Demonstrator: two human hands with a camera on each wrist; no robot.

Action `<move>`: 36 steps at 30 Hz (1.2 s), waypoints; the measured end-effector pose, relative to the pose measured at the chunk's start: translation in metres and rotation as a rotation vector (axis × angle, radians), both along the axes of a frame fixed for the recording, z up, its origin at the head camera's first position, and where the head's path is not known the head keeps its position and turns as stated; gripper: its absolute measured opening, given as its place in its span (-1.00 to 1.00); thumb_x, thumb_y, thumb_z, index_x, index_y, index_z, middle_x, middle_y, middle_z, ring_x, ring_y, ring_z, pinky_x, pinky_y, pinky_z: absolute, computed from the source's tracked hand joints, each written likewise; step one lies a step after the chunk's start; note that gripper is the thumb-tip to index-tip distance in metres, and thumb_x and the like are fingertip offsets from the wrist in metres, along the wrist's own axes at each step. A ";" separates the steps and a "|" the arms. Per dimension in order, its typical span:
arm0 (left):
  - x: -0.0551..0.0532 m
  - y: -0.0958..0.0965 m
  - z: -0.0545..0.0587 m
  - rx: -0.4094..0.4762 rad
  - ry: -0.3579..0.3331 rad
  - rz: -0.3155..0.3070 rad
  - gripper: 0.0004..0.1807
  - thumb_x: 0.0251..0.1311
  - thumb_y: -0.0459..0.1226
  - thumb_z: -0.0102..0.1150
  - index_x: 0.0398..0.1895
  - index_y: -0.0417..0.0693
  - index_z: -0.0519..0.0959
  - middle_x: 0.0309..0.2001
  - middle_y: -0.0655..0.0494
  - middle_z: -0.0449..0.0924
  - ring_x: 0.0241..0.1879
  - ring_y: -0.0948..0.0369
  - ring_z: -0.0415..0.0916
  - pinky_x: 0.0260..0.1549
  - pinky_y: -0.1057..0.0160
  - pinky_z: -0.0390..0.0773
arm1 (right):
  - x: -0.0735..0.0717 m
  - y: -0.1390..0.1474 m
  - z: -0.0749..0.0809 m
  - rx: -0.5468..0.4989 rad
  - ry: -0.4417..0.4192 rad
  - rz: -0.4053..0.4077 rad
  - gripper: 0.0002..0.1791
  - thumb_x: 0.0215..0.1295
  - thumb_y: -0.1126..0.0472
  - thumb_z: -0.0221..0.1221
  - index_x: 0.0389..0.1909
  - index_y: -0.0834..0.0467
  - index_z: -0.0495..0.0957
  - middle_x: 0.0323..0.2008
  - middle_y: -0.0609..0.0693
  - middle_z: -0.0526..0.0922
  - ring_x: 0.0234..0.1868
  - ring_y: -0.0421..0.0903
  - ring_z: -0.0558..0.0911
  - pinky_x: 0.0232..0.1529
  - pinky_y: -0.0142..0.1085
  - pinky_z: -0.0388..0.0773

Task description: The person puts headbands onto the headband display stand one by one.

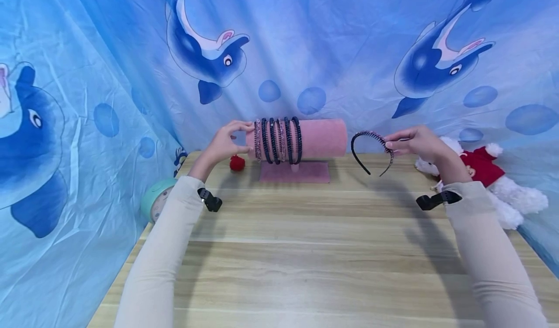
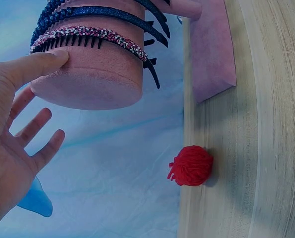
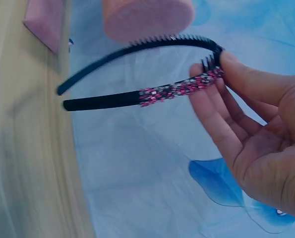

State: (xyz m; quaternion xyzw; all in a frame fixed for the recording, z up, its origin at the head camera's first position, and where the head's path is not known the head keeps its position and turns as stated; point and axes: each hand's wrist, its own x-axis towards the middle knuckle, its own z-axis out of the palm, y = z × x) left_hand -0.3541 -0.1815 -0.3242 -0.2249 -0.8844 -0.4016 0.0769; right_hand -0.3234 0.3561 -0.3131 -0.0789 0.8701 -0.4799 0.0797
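Note:
A pink velvet headband stand (image 1: 324,139) with a horizontal roll on a flat base stands at the back of the table. Several dark and glittery headbands (image 2: 100,15) hang side by side over the roll's left half. My left hand (image 1: 225,141) grips the roll's left end, the thumb (image 2: 48,62) lying close to the outermost pink-speckled headband. Off the roll's right end, my right hand (image 1: 412,146) pinches another headband (image 3: 174,90) between thumb and fingers. This one is black with comb teeth and pink glitter, and its two ends point away from the hand.
A red yarn ball (image 2: 191,166) sits left of the stand's base. At the left edge is a mint-green round clock (image 1: 154,197). A white plush toy in a red sweater (image 1: 485,165) lies by the right forearm. Behind hangs a blue dolphin-print curtain (image 1: 340,41).

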 end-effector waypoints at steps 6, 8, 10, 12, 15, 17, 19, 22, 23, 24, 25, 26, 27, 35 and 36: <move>-0.001 0.000 -0.001 0.005 -0.006 0.001 -0.31 0.02 -0.40 0.53 0.30 -0.07 0.54 0.46 0.05 0.38 0.43 0.00 0.29 0.34 -0.14 0.41 | -0.003 -0.015 -0.006 -0.179 0.030 -0.050 -0.67 0.33 0.17 0.36 0.09 0.10 0.71 -0.23 -0.32 0.74 -0.16 -0.26 0.77 -0.07 -0.39 0.74; -0.001 0.000 -0.001 0.008 -0.009 0.001 -0.31 0.02 -0.40 0.53 0.30 -0.07 0.54 0.46 0.06 0.38 0.43 0.00 0.29 0.34 -0.14 0.41 | -0.004 -0.021 -0.007 -0.223 0.043 -0.071 -0.75 0.32 0.17 0.37 0.01 0.02 0.75 -0.24 -0.31 0.75 -0.19 -0.30 0.77 -0.07 -0.40 0.74; -0.001 0.000 -0.001 0.010 -0.010 0.002 -0.31 0.02 -0.40 0.53 0.30 -0.06 0.54 0.46 0.07 0.39 0.43 0.01 0.28 0.34 -0.14 0.41 | -0.006 -0.028 -0.008 -0.271 0.050 -0.086 -0.80 0.32 0.20 0.36 -0.05 -0.03 0.77 -0.24 -0.32 0.76 -0.22 -0.31 0.77 -0.06 -0.36 0.75; -0.001 -0.001 -0.002 0.011 -0.011 0.002 -0.31 0.02 -0.40 0.53 0.30 -0.06 0.54 0.46 0.07 0.39 0.43 0.01 0.28 0.34 -0.14 0.41 | -0.007 -0.034 -0.009 -0.309 0.056 -0.098 -0.82 0.33 0.22 0.35 -0.09 -0.05 0.78 -0.26 -0.31 0.77 -0.24 -0.31 0.78 -0.04 -0.32 0.75; -0.001 0.000 -0.002 0.014 -0.012 -0.001 -0.31 0.03 -0.39 0.53 0.30 -0.05 0.54 0.47 0.08 0.38 0.44 0.01 0.28 0.34 -0.14 0.41 | -0.011 -0.042 -0.009 -0.356 0.057 -0.106 -0.82 0.35 0.26 0.32 -0.11 -0.03 0.77 -0.28 -0.30 0.77 -0.25 -0.29 0.78 0.00 -0.27 0.74; 0.000 0.000 -0.002 0.018 -0.013 -0.005 -0.31 0.03 -0.40 0.53 0.30 -0.06 0.54 0.47 0.09 0.38 0.44 0.02 0.28 0.34 -0.14 0.41 | -0.013 -0.047 -0.009 -0.381 0.058 -0.111 -0.81 0.35 0.27 0.31 -0.07 0.02 0.76 -0.30 -0.27 0.78 -0.25 -0.29 0.78 0.01 -0.27 0.74; 0.000 0.000 -0.002 0.021 -0.013 -0.007 -0.32 0.03 -0.40 0.53 0.30 -0.06 0.55 0.47 0.09 0.38 0.44 0.02 0.28 0.34 -0.14 0.41 | -0.015 -0.051 -0.009 -0.391 0.062 -0.116 -0.79 0.36 0.27 0.31 -0.03 0.07 0.75 -0.29 -0.25 0.78 -0.25 -0.28 0.78 0.00 -0.28 0.74; 0.000 0.000 -0.002 0.025 -0.014 -0.007 -0.32 0.03 -0.40 0.53 0.30 -0.06 0.55 0.46 0.08 0.38 0.44 0.02 0.28 0.34 -0.14 0.41 | -0.018 -0.057 -0.008 -0.406 0.070 -0.130 -0.72 0.34 0.27 0.32 0.05 0.16 0.72 -0.27 -0.24 0.78 -0.26 -0.27 0.78 -0.02 -0.31 0.74; 0.000 0.000 -0.002 0.025 -0.014 -0.007 -0.32 0.03 -0.40 0.53 0.30 -0.06 0.55 0.46 0.09 0.38 0.44 0.02 0.28 0.34 -0.14 0.41 | -0.020 -0.059 -0.008 -0.407 0.071 -0.136 -0.70 0.33 0.26 0.33 0.07 0.18 0.71 -0.26 -0.24 0.78 -0.25 -0.27 0.78 -0.03 -0.32 0.75; 0.000 0.000 -0.002 0.025 -0.014 -0.007 -0.32 0.03 -0.40 0.53 0.30 -0.05 0.55 0.46 0.09 0.38 0.44 0.02 0.27 0.34 -0.13 0.41 | -0.021 -0.061 -0.008 -0.398 0.079 -0.138 -0.66 0.33 0.25 0.34 0.10 0.21 0.68 -0.24 -0.25 0.77 -0.25 -0.28 0.78 -0.02 -0.33 0.74; 0.000 0.000 -0.002 0.025 -0.014 -0.007 -0.31 0.03 -0.39 0.53 0.30 -0.05 0.55 0.46 0.09 0.38 0.44 0.02 0.27 0.34 -0.13 0.41 | -0.023 -0.063 -0.009 -0.392 0.085 -0.140 -0.62 0.33 0.24 0.34 0.14 0.24 0.66 -0.23 -0.25 0.76 -0.24 -0.29 0.77 -0.03 -0.33 0.74; 0.000 0.000 -0.003 0.025 -0.013 -0.007 -0.31 0.03 -0.39 0.53 0.30 -0.05 0.55 0.46 0.09 0.38 0.44 0.02 0.27 0.34 -0.13 0.41 | -0.024 -0.065 -0.009 -0.389 0.089 -0.142 -0.58 0.32 0.23 0.35 0.16 0.28 0.63 -0.23 -0.24 0.75 -0.24 -0.29 0.77 -0.03 -0.33 0.75; 0.000 0.000 -0.003 0.024 -0.012 -0.007 -0.31 0.03 -0.39 0.53 0.30 -0.05 0.55 0.46 0.09 0.38 0.44 0.02 0.27 0.34 -0.13 0.41 | -0.026 -0.068 -0.009 -0.385 0.091 -0.142 -0.55 0.32 0.22 0.35 0.19 0.31 0.61 -0.23 -0.24 0.75 -0.24 -0.29 0.77 -0.04 -0.34 0.75; -0.003 -0.001 -0.004 0.022 0.002 -0.006 -0.31 0.02 -0.39 0.54 0.30 -0.06 0.54 0.46 0.08 0.39 0.42 0.01 0.29 0.34 -0.15 0.41 | -0.028 -0.089 -0.006 -0.381 0.125 -0.112 -0.51 0.31 0.28 0.35 0.20 0.43 0.56 -0.26 -0.25 0.76 -0.27 -0.28 0.77 -0.10 -0.32 0.77; -0.004 -0.001 -0.005 0.019 0.002 -0.005 -0.30 0.03 -0.39 0.54 0.31 -0.06 0.54 0.46 0.08 0.38 0.42 0.01 0.29 0.34 -0.15 0.41 | -0.027 -0.091 -0.005 -0.380 0.130 -0.110 -0.52 0.31 0.30 0.35 0.19 0.44 0.56 -0.26 -0.25 0.76 -0.27 -0.28 0.77 -0.11 -0.32 0.77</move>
